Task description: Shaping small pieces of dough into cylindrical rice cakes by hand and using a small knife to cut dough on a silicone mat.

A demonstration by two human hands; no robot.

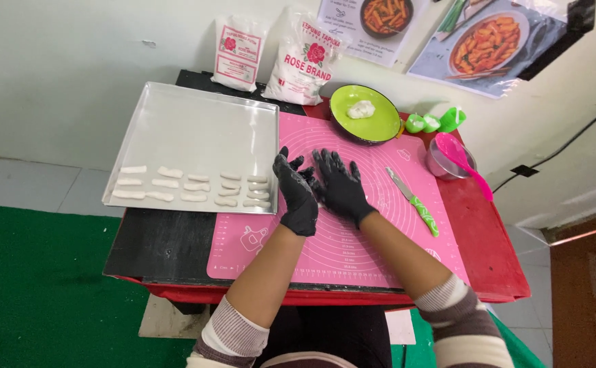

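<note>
Both my hands wear black gloves and meet over the middle of a pink silicone mat (379, 232). My left hand (296, 194) stands on edge with the fingers up. My right hand (340, 185) lies palm down against it, fingers spread. A small bit of white dough seems to sit between the palms, mostly hidden. To the left, a metal tray (195, 129) carries several short white dough sticks (195, 187) in rows along its near edge. A green bowl (366, 114) at the back of the mat contains a lump of white dough (362, 109).
A green-handled knife (414, 202) lies on the mat to the right. A small metal cup with a pink spoon (456, 158) and green measuring cups (435, 123) stand at the back right. Two flour bags (277, 58) lean on the wall. The red table edge (311, 298) is near me.
</note>
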